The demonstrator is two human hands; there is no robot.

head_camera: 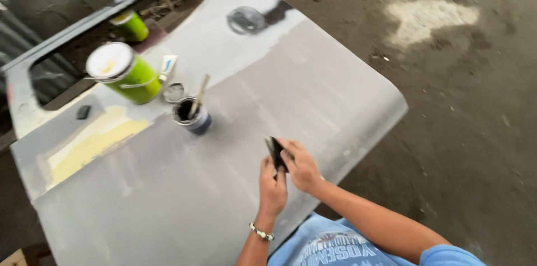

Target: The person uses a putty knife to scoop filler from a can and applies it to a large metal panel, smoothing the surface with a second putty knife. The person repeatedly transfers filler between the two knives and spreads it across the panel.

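Both hands meet over the near part of a grey car door (235, 187) that lies flat above the dirt ground (458, 104). The right hand (302, 166) and the left hand (272, 186) together grasp a small black scraper (276, 153), held upright between the fingers; the two hands touch each other. The left wrist carries a pale bracelet (261, 232). The scraper is above the door, near its right edge, not touching the metal.

Further up the door from the hands stands a small dark tin (192, 116) with a wooden stick (198, 96) leaning in it. Just beside this tin lies a round lid (173, 92), and a white tube (168, 67) lies next to the lid. A big green can (124, 73) with a pale top stands left of the tin. A second green can (131, 24) is seen behind it, through the window opening of the door. A yellow filler patch (95, 142) covers the door on the left side, and a small black block (83, 111) lies above that patch.
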